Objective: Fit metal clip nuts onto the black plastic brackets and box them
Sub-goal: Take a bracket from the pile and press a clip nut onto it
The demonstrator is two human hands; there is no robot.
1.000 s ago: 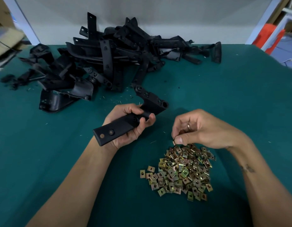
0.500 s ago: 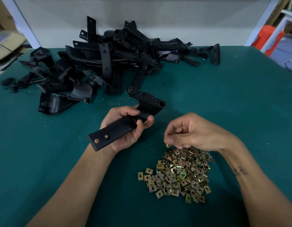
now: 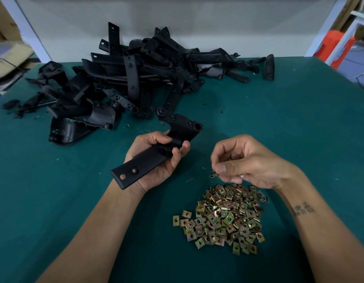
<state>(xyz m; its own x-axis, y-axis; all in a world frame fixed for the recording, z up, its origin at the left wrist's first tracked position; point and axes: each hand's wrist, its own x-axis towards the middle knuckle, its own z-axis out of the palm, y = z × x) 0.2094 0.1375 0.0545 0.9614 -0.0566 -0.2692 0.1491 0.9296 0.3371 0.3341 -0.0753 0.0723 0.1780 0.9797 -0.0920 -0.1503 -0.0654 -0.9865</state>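
Observation:
My left hand (image 3: 156, 160) grips a black plastic bracket (image 3: 140, 166) palm up above the green table; the bracket's flat end with two holes points toward me and its angled end points away. To its right, my right hand (image 3: 248, 160) pinches one metal clip nut (image 3: 213, 175) between thumb and fingertips, just above the far edge of a heap of brass-coloured clip nuts (image 3: 224, 217). The nut hangs a short way right of the bracket, apart from it.
A big pile of black plastic brackets (image 3: 136, 78) covers the far left and middle of the green table (image 3: 299, 119). Cardboard boxes (image 3: 7, 58) sit past the left edge. A red crate (image 3: 334, 45) stands beyond the right corner.
My right hand has lifted off the heap with a clip nut pinched and drifted left toward the bracket. My left hand has tilted the bracket slightly.

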